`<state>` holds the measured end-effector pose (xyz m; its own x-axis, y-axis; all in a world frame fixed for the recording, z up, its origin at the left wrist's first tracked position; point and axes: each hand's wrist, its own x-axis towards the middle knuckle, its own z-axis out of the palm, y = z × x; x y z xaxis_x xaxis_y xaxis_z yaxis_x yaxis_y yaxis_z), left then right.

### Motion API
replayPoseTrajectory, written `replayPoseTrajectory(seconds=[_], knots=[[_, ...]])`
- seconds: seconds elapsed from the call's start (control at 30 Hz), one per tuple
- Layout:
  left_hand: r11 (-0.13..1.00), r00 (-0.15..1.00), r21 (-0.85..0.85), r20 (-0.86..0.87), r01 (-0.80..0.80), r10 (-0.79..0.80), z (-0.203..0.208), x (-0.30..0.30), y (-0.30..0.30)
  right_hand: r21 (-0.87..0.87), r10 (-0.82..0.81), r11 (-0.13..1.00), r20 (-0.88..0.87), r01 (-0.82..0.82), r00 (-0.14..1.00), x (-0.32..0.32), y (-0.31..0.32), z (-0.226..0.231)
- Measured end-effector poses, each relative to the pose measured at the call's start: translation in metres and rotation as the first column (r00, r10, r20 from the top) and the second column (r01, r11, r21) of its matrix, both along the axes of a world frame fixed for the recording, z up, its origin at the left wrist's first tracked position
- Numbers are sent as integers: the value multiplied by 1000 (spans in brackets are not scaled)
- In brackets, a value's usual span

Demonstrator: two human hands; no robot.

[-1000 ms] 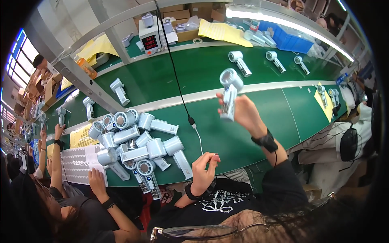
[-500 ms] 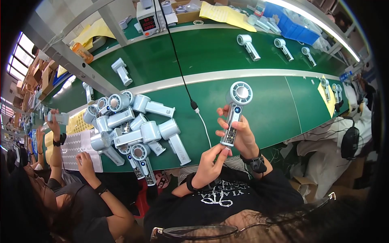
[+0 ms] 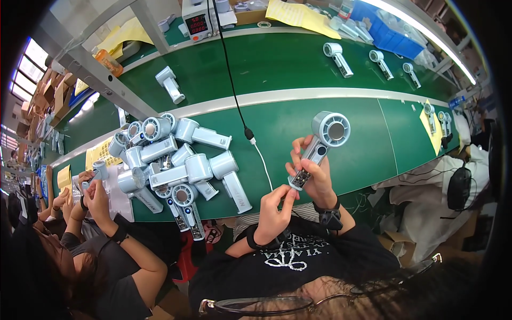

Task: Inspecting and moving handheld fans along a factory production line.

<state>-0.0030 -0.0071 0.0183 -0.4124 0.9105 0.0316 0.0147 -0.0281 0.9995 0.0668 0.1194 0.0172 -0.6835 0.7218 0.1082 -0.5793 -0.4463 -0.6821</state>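
My right hand (image 3: pixel 319 178) is wrapped round the clear handle of a light-blue handheld fan (image 3: pixel 314 152), its round head tilted up and to the right. The small display on the handle looks dark. At the handle's lower end, my left hand (image 3: pixel 274 213) pinches the end of a white charging cable (image 3: pixel 263 162). The fingers cover its plug, so I cannot tell whether it sits in the fan. A black cable (image 3: pixel 230 74) hangs from above and joins the white one. To the left lies a heap of light-blue handheld fans (image 3: pixel 176 160).
Several fans, among them one fan (image 3: pixel 338 60), lie on the green strip (image 3: pixel 266 66) beyond a pale rail. A power supply (image 3: pixel 197 24) and a blue bin (image 3: pixel 397 32) stand at the back. At left, a co-worker's hands (image 3: pixel 97 200) hold a pale-blue part. Yellow paper (image 3: pixel 432 128) lies right.
The fan in my right hand has tilted right, and its lit display has gone dark. My left hand has shifted slightly left and down. The co-worker's hands have come together.
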Motion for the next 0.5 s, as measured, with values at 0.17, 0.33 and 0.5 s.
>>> replayPoseTrajectory(seconds=[0.17, 0.33, 0.5], knots=[[998, 1000, 64, -18, 0, 1, -4, 2, -1, 45, 22, 999, -93, -18, 995, -1, 0, -8], [993, 988, 36, 101, 115, -118, -10, -6, 2, 130, 2, 991, 59, -10, 998, 1, 4, 4], [993, 992, 43, 47, 112, -114, -9, -9, 0, 154, -9, 988, 131, -11, 991, 0, 1, 5]])
